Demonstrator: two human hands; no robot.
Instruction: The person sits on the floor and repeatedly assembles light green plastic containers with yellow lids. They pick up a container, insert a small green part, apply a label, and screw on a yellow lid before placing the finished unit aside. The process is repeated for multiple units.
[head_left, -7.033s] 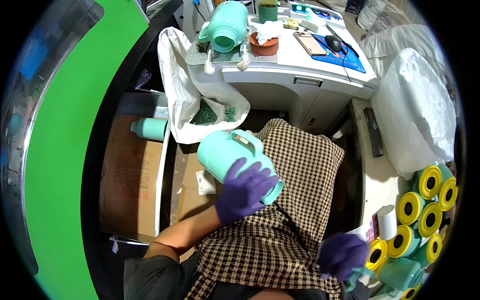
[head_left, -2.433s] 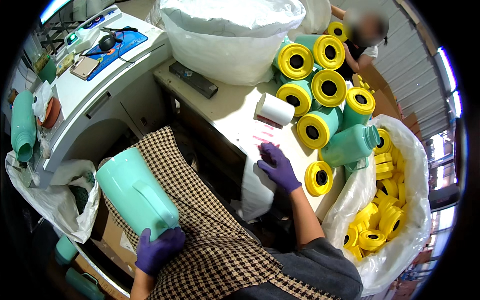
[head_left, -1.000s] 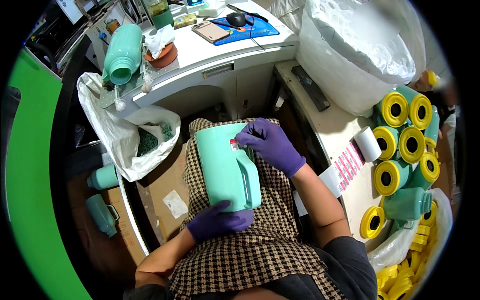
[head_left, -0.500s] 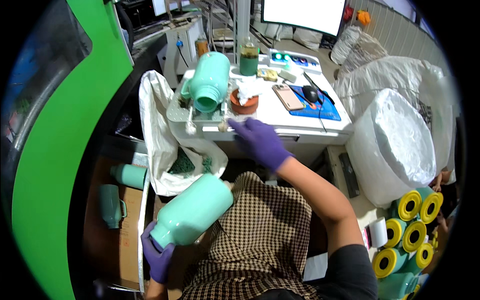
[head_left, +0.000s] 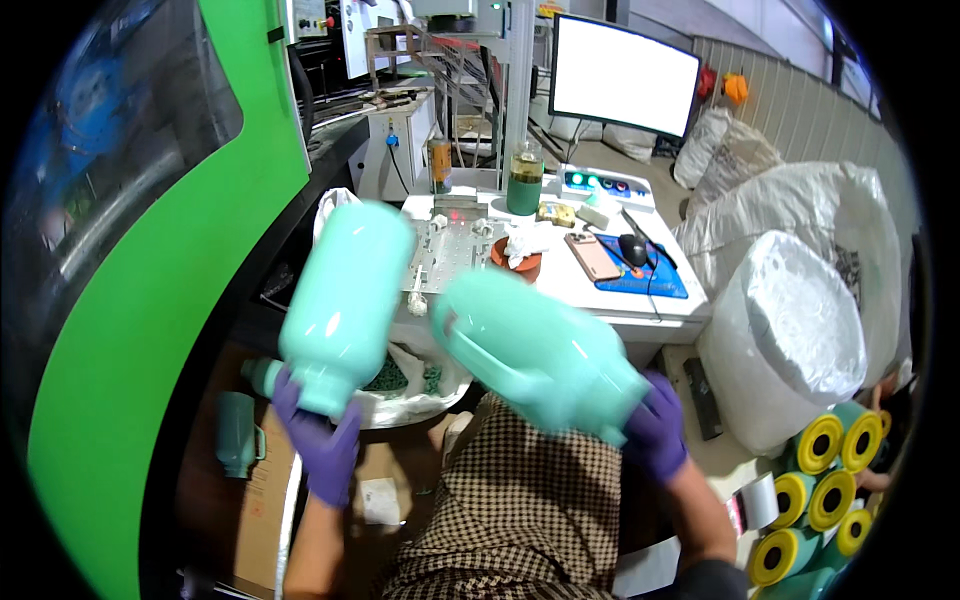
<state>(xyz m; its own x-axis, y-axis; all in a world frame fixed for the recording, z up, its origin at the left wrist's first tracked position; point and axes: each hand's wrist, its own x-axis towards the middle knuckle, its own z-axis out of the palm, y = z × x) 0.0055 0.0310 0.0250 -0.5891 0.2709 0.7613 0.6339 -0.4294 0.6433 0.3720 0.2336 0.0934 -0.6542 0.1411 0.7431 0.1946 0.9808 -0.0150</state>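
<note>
My left hand (head_left: 325, 445), in a purple glove, grips the neck of a mint-green thermos jug shell (head_left: 352, 285); its base points up and away from me. In my right hand (head_left: 658, 428), also gloved, is a second mint-green jug shell (head_left: 545, 350) with a side handle. I hold this one near its neck, and it lies slanted across my lap, its base toward the upper left. Motion blurs it somewhat. Past both jugs, the perforated metal plate (head_left: 455, 258) on the white table carries several small white-wrapped supports and shows a small red light.
A brown pot (head_left: 517, 262) with white tissue, a phone (head_left: 592, 256) and a mouse (head_left: 632, 250) are on the table. A white sack (head_left: 425, 408) with green scraps hangs below. Jugs (head_left: 236, 435) lie in a carton at left; yellow-ended jugs (head_left: 820, 445) are stacked at right.
My right hand has taken the handled jug off the plate and drawn it back to the right. The left hand has raised its jug, tilting the base upward. The view has shifted too.
</note>
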